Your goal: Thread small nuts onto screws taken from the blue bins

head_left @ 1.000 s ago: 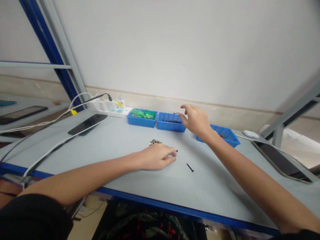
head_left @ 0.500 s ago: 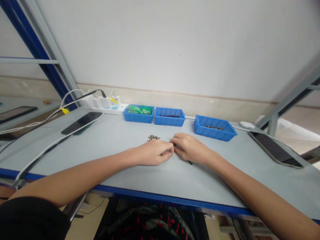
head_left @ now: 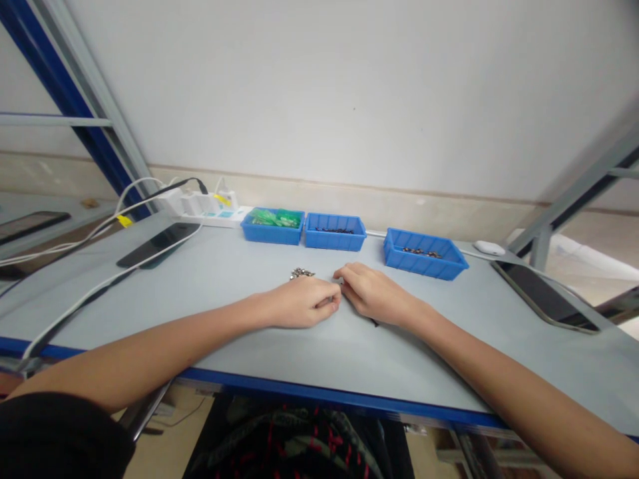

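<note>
In the head view, the right hand (head_left: 374,293) has come down from beside the blue trays to the left hand (head_left: 304,303); both now rest low over the bench (head_left: 279,356), their fingers nearly meeting. That puts the work between the fingertips, rather than at the trays. Both hands are curled; a small glint shows by the right fingertips, but whether either hand grips anything I cannot tell. A dark screw (head_left: 375,323) pokes out beside the right hand, on the bench. The metal pieces (head_left: 301,273) lie heaped just behind the left hand. Farther back stand the left tray (head_left: 272,234) with green bags, the middle tray (head_left: 334,242) with dark screws, and the right tray (head_left: 424,264) with small metallic parts.
</note>
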The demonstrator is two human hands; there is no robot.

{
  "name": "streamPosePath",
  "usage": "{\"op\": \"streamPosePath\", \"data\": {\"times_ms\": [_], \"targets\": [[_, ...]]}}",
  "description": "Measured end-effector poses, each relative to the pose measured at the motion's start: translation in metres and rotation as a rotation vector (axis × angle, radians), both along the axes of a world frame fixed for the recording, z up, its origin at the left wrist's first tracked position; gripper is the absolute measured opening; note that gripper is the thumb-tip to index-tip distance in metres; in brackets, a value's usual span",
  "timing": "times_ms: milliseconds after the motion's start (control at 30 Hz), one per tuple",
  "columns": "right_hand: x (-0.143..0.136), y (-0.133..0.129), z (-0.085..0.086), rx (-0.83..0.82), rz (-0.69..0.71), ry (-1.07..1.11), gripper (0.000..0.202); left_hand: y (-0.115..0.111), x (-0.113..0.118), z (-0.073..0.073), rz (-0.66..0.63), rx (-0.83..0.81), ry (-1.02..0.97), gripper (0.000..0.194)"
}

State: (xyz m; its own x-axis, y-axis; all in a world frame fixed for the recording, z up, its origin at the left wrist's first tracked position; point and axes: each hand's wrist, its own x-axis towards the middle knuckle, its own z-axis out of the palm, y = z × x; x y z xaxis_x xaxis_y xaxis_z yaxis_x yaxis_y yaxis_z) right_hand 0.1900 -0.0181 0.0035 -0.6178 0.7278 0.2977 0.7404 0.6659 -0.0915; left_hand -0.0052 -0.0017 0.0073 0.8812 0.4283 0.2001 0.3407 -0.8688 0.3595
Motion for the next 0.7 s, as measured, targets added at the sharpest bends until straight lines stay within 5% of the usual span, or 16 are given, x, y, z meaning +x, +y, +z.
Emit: {"op": "streamPosePath", "data": {"times_ms": [467, 700], "targets": [[-0.004, -0.001, -0.004, 0.047, -0.028, -0.046, 0.028, -0.001, 0.0, 0.003, 0.0, -0.004, 0.011, 0.01], [-0.011, -0.012, 0.013, 0.129, 0.067, 0.386, 0.015, 0.001, 0.001, -0.001, 0.024, 0.031, -0.003, 0.012]]}}
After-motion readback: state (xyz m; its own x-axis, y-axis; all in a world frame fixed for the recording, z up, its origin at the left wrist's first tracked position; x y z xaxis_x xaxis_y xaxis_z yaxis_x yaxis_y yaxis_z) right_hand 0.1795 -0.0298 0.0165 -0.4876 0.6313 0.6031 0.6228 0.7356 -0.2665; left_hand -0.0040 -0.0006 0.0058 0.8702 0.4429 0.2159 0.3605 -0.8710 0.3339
